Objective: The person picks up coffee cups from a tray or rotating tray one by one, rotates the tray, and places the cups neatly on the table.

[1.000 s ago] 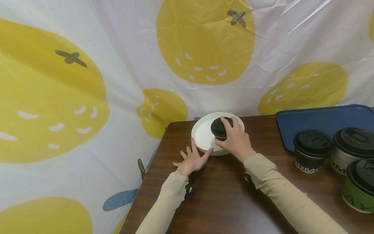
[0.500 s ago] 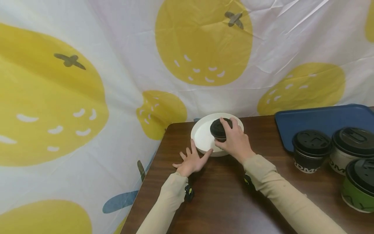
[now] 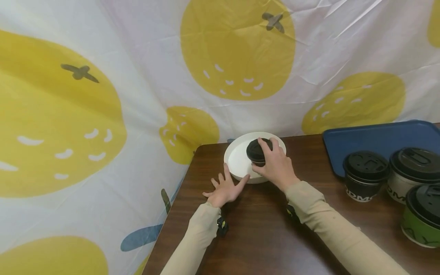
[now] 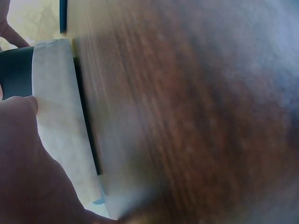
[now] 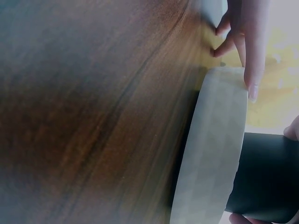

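Observation:
A small black paper cup with a black lid [image 3: 256,151] stands in a round white dish [image 3: 237,160] near the table's back left corner. My right hand [image 3: 276,166] grips this cup from its right side, thumb in front and fingers about the lid. At the dish's front left rim is my left hand [image 3: 227,189], its fingers spread and straight, with the thumb touching the rim. The right wrist view catches the dish wall [image 5: 215,140] side-on, the cup's dark side [image 5: 264,175] rising above it. How far the cup's base sits inside the dish is hidden.
A blue tray [image 3: 371,135] lies at the back right. Before it stand a black lidded cup [image 3: 365,177], a white lidded cup [image 3: 398,189] and a green lidded cup [image 3: 421,223]. Behind the wooden table [image 3: 261,233] hangs a fruit-patterned cloth [image 3: 144,76].
The view has shifted very slightly. Both hands, the cup and the dish hold practically the same positions.

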`<state>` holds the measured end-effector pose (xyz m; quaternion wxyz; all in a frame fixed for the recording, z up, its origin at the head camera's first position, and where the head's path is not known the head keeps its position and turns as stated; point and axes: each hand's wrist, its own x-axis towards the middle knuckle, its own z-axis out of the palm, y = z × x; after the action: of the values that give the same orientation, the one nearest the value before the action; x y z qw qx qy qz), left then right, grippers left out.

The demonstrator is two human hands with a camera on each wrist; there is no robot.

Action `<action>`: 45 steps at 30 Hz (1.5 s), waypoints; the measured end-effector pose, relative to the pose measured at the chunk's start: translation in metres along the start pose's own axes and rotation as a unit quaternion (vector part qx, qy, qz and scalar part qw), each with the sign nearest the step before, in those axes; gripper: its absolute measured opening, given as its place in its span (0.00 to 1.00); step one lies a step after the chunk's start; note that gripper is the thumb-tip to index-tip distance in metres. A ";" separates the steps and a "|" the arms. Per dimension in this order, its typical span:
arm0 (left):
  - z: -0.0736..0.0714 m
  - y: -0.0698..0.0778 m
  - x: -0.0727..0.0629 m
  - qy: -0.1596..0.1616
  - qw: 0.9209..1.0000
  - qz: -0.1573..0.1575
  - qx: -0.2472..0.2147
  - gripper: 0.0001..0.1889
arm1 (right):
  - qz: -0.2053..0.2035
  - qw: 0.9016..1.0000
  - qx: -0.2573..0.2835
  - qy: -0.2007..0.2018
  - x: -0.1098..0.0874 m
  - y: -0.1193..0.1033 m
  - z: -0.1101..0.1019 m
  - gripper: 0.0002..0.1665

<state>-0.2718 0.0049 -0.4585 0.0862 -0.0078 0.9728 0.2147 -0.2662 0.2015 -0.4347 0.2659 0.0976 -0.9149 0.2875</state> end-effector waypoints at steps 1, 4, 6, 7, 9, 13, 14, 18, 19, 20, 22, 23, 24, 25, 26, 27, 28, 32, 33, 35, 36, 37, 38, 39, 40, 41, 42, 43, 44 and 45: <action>0.000 0.000 -0.001 0.001 1.000 0.000 0.000 0.59 | -0.001 1.000 0.000 0.001 0.000 0.000 0.000 0.50; 0.000 -0.001 0.000 0.001 1.000 0.000 -0.002 0.60 | -0.003 1.000 -0.001 0.004 0.000 0.001 0.001 0.50; 0.000 -0.001 0.001 -0.002 1.000 -0.001 0.000 0.60 | -0.003 1.000 -0.001 0.006 0.000 0.001 0.001 0.50; 0.001 -0.001 0.001 -0.002 1.000 -0.001 -0.001 0.61 | -0.003 1.000 -0.001 0.005 0.000 0.001 0.001 0.50; 0.001 -0.002 0.003 -0.007 1.000 -0.004 0.003 0.61 | -0.002 1.000 -0.001 0.004 -0.001 0.001 0.001 0.50; 0.004 -0.003 0.008 -0.009 1.000 -0.008 0.006 0.62 | -0.003 1.000 -0.001 0.008 -0.001 0.001 0.001 0.51; 0.004 -0.003 0.009 -0.012 1.000 -0.010 0.011 0.62 | -0.004 1.000 -0.002 0.010 -0.001 0.001 0.001 0.50; 0.003 -0.002 0.007 -0.012 1.000 -0.008 0.010 0.61 | -0.009 1.000 -0.005 0.015 -0.002 0.002 0.002 0.50; 0.003 -0.002 0.006 -0.013 1.000 -0.008 0.009 0.61 | -0.010 1.000 -0.005 0.016 -0.002 0.002 0.002 0.50; 0.002 -0.002 0.005 -0.010 1.000 -0.005 0.004 0.61 | -0.010 1.000 -0.004 0.016 -0.002 0.001 0.002 0.50; 0.002 -0.002 0.003 -0.003 1.000 0.000 -0.003 0.60 | -0.009 1.000 -0.003 0.014 -0.001 0.001 0.002 0.49; 0.001 -0.001 0.002 -0.001 1.000 0.002 -0.005 0.60 | -0.008 1.000 -0.001 0.014 -0.001 0.001 0.001 0.49; 0.002 -0.002 0.002 -0.001 1.000 0.002 -0.004 0.60 | -0.007 1.000 -0.001 0.013 -0.001 0.001 0.001 0.49; 0.002 -0.002 0.003 -0.001 1.000 0.001 -0.003 0.60 | -0.006 1.000 0.000 0.012 -0.001 0.001 0.001 0.49; 0.003 -0.002 0.003 -0.001 1.000 0.001 -0.002 0.60 | -0.005 1.000 0.001 0.011 -0.001 0.001 0.000 0.49; 0.003 -0.002 0.003 -0.001 1.000 0.000 0.000 0.60 | -0.004 1.000 0.002 0.010 -0.001 0.001 0.000 0.49; 0.003 -0.002 0.003 -0.001 1.000 0.000 0.001 0.60 | -0.003 1.000 0.002 0.009 -0.001 0.000 0.000 0.49; 0.001 0.000 0.004 -0.002 1.000 0.001 0.002 0.60 | -0.001 1.000 0.001 0.010 0.000 0.000 -0.001 0.49; 0.001 0.000 0.004 -0.002 1.000 0.001 0.002 0.60 | -0.001 1.000 0.001 0.010 0.001 0.000 -0.002 0.49; 0.001 0.001 0.004 -0.003 1.000 0.003 0.002 0.60 | 0.000 1.000 0.001 0.010 0.001 0.000 -0.002 0.49; 0.000 0.001 0.004 -0.003 1.000 0.003 0.003 0.60 | 0.001 1.000 0.002 0.009 0.001 0.000 -0.002 0.49; 0.000 0.000 0.003 -0.003 1.000 0.003 0.004 0.60 | 0.001 1.000 0.002 0.008 0.001 0.001 -0.002 0.49; 0.000 0.000 0.003 -0.003 1.000 0.003 0.005 0.60 | 0.001 1.000 0.003 0.007 0.001 0.001 -0.001 0.49; 0.000 0.000 0.002 -0.001 1.000 0.004 0.004 0.60 | 0.002 1.000 0.003 0.005 0.000 0.001 -0.001 0.49; 0.000 -0.001 0.002 -0.001 1.000 0.003 0.004 0.60 | 0.002 1.000 0.003 0.004 0.000 0.001 0.000 0.49; -0.001 -0.001 0.001 -0.001 1.000 0.003 0.003 0.60 | 0.002 1.000 0.003 0.003 0.000 0.001 0.000 0.49; -0.001 -0.002 0.001 -0.002 1.000 0.003 0.002 0.60 | 0.002 1.000 0.003 0.002 0.000 0.001 0.001 0.50; -0.001 -0.002 0.000 -0.002 1.000 0.003 0.001 0.60 | 0.000 1.000 0.003 0.003 0.000 0.000 0.001 0.50; -0.001 -0.003 0.000 -0.003 1.000 0.002 0.001 0.60 | -0.001 1.000 0.004 0.004 -0.001 0.000 0.002 0.50; -0.001 -0.005 -0.001 -0.004 1.000 0.001 0.000 0.60 | -0.002 1.000 0.004 0.005 -0.001 -0.001 0.003 0.50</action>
<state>-0.2709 0.0003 -0.4594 0.0900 -0.0062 0.9725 0.2145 -0.2660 0.1992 -0.4367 0.2706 0.0996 -0.9122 0.2912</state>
